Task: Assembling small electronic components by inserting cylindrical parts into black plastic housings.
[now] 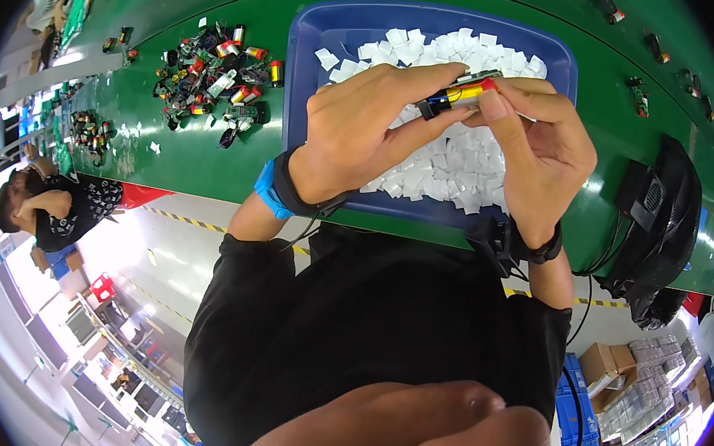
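Observation:
A small electronic assembly [468, 94], with a yellow and red battery cell, a green circuit board and a black end, is held up between my two hands. My left hand [353, 125] grips its black end between thumb and fingers. At the red end, the thumb and fingers of my right hand [543, 150] pinch it. Both hands are over a blue tray [295, 82] of small white square pieces [438, 166], clear of the pieces. My fingers cover part of the assembly.
A heap of similar battery and board assemblies [212, 79] lies left of the tray on the green table [235, 161]. More lie scattered along the far edge and right side. A black plastic bag [672, 208] and cables are at right. Another person [65, 206] sits at far left.

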Motion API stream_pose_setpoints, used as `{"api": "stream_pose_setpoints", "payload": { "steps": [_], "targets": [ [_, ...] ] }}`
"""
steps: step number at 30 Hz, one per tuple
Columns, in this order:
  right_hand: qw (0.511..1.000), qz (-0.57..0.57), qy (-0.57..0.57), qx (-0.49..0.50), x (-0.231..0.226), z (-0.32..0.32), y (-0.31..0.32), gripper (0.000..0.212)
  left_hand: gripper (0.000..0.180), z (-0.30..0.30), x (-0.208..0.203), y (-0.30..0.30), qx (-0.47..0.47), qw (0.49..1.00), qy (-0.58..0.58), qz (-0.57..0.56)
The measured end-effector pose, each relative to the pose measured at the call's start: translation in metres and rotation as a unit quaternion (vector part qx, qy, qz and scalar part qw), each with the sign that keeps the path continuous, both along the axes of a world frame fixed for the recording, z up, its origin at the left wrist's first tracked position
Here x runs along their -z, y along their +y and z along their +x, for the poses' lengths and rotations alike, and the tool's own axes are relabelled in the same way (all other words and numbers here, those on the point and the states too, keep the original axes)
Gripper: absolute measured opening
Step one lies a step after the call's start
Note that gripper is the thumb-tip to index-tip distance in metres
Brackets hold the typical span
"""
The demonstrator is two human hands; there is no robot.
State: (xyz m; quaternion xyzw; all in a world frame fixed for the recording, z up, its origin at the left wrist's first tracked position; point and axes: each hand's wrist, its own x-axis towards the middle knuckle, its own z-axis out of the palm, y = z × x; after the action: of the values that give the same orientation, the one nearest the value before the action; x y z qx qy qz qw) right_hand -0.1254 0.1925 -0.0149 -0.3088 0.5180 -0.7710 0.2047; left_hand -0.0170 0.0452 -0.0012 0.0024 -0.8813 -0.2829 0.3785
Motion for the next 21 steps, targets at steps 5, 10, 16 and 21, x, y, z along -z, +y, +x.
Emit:
{"api": "stream_pose_setpoints", "payload": {
  "steps": [5,10,16,21],
  "targets": [
    [0.998,0.005,0.057,0.002,-0.0065,0.0016,0.0015,0.016,0.036,0.0034,-0.0036,0.0013,0.006,0.999,-0.044,0.028],
    [0.999,0.014,-0.034,0.006,-0.0019,0.0014,0.0025,0.016,0.043,0.0029,-0.0062,0.0014,0.007,1.000,-0.017,-0.003],
    [0.998,0.031,0.048,0.027,-0.0020,0.0040,0.0050,0.012,0.043,0.0030,-0.0076,0.0020,0.004,1.000,-0.015,-0.013],
    [0.995,0.022,0.093,0.030,-0.0040,0.0038,0.0049,0.011,0.043,0.0054,-0.0095,0.0028,-0.009,0.999,-0.041,-0.006]
  ]
}}
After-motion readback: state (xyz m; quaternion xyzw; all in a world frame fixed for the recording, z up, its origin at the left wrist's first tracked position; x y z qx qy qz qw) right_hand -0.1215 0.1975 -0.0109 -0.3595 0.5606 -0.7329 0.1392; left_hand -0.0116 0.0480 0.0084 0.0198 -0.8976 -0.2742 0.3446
